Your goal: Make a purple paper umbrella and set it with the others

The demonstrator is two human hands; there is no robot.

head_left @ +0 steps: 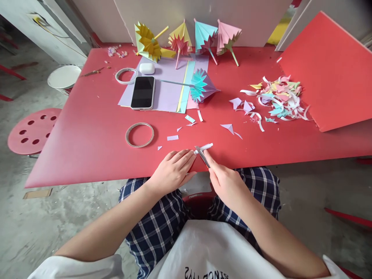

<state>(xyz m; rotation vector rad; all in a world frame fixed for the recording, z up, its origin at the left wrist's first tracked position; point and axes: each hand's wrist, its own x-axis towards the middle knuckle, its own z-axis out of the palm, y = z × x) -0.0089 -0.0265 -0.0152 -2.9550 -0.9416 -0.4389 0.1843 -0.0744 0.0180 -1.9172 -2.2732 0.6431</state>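
At the near edge of the red table, my right hand (228, 184) grips a utility knife (202, 156), its blade lying across a thin white paper roll (207, 147). My left hand (176, 168) presses the roll down on the table, fingers together, just left of the blade; the part under those fingers is hidden. Small lilac paper scraps (172, 138) lie beyond my left hand. Further back, a lilac and turquoise paper umbrella (205, 86) rests on its side with its stick pointing left.
Several paper umbrellas (205, 33) stand along the back wall. Tape rolls (140, 135), a phone (143, 93) and an earbud case (147, 68) lie left, near lilac sheets (167, 101). Right are a scrap pile (280, 99) and a tilted red board (328, 73). A pink stool (35, 131) stands left.
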